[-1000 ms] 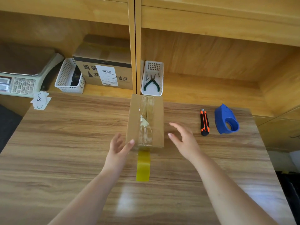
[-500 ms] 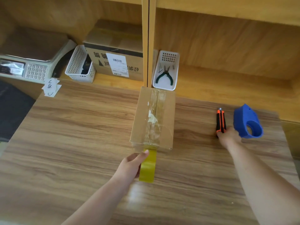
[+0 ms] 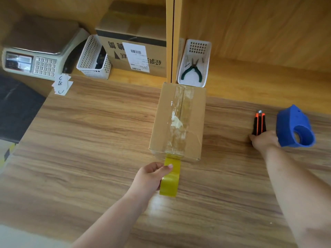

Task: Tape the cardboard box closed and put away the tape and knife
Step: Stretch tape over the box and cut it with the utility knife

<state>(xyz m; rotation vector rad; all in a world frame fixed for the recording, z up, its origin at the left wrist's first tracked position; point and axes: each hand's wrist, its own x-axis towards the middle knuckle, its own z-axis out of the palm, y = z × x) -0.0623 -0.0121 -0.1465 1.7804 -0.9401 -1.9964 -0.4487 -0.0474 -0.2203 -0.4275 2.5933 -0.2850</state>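
Now the left hand point(image 3: 151, 176) is pinching tape point(image 3: 170, 183) at the box's point(image 3: 179, 120) near edge, the right hand point(image 3: 264, 141) gripping the knife's point(image 3: 259, 122) end mid-right, well apart.

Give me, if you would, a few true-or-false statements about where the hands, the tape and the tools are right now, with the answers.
1. The left hand pinches the yellow tape at the near end of the cardboard box. True.
2. The right hand holds the blue tape dispenser. False: it is on the near end of the utility knife; the dispenser sits just to the right of it.
3. The pliers lie on the table beside the box. False: they are in the white basket on the shelf behind the box.
4. Tape runs along the box's top seam. True.
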